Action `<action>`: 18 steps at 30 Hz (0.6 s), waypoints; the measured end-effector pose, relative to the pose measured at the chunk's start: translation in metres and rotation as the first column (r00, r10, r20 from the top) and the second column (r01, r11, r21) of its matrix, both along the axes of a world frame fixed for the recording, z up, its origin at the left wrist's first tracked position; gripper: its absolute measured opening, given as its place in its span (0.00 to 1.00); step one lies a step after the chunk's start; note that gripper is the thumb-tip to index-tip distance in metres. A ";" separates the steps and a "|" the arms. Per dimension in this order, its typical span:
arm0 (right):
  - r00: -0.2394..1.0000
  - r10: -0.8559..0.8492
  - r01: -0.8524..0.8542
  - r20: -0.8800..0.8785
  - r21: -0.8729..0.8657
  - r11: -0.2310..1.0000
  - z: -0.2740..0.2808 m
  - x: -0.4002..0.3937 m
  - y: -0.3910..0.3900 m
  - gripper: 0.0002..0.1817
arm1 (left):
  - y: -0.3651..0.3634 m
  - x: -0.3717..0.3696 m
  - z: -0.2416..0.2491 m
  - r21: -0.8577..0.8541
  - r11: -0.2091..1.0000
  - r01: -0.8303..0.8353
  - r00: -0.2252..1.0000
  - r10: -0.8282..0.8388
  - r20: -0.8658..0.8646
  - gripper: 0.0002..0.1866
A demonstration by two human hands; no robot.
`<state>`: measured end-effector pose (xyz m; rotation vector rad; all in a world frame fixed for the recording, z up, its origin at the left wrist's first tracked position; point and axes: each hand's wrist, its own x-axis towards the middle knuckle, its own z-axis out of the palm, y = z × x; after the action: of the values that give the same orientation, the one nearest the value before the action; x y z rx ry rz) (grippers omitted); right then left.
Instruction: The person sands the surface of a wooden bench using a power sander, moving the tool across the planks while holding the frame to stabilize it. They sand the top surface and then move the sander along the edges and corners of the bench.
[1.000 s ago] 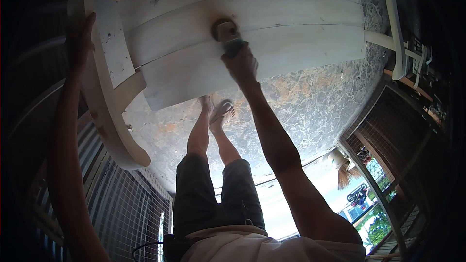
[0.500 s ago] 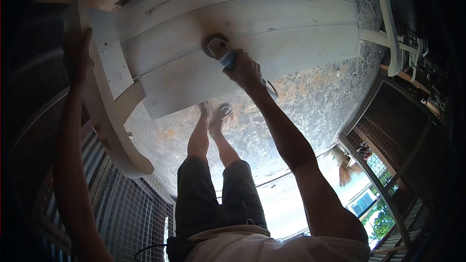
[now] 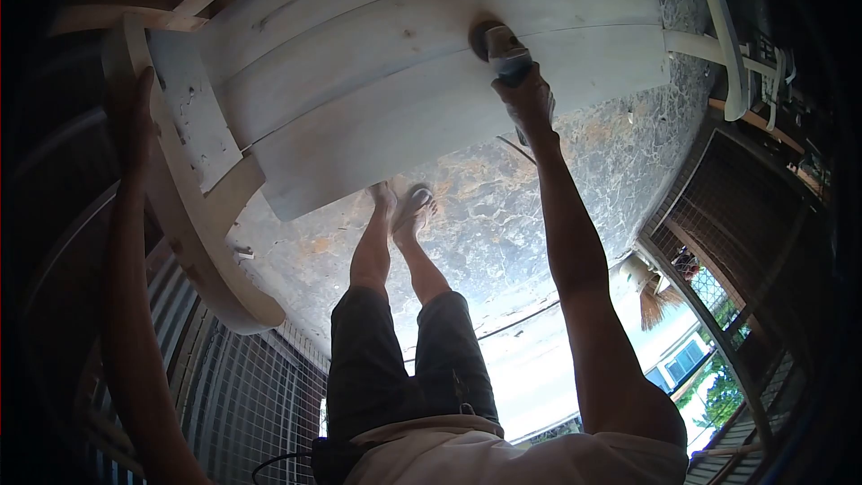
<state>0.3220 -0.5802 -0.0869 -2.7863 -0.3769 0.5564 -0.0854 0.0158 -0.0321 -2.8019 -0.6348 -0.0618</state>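
My right hand is wrapped round the body of an angle grinder, a small power tool with a pale head and a bluish body. Its round disc meets the pale wooden seat boards of a bench, near the seam between two boards. A brown haze hangs by the disc. On the left, my left hand grips the curved wooden armrest of the bench; most of its fingers are in shadow or hidden.
Below the seat lies a mottled stone-like floor, where my feet stand. Another curved wooden arm rises at the bench's right end. Wire mesh panels flank both sides. A straw broom is at the lower right.
My right hand has carried the grinder to the right and farther up across the seat boards. My left hand stays on the armrest. The view has shifted slightly.
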 end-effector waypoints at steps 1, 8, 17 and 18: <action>0.994 -0.109 0.111 -0.027 0.082 0.990 0.001 0.004 -0.006 0.40 | 0.000 0.001 -0.001 -0.015 1.000 -0.003 1.000 0.004 0.018 0.40; 0.979 -0.100 0.119 -0.180 0.100 0.988 -0.013 -0.072 0.074 0.41 | -0.020 0.008 0.012 -0.107 0.992 -0.060 0.996 0.067 0.065 0.42; 0.803 0.592 -0.550 -0.068 0.300 0.780 -0.025 -0.214 0.183 0.36 | -0.028 0.007 0.013 -0.061 0.998 -0.013 0.997 0.018 0.073 0.43; 0.815 0.576 -0.532 -0.064 0.314 0.787 -0.025 -0.212 0.182 0.37 | -0.031 0.008 0.014 -0.090 0.996 -0.026 0.995 0.034 0.090 0.43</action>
<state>0.1101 -0.3982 -0.1116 -2.3072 -1.1689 0.7704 -0.0769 -0.0151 -0.0181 -2.8877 -0.7181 -0.1601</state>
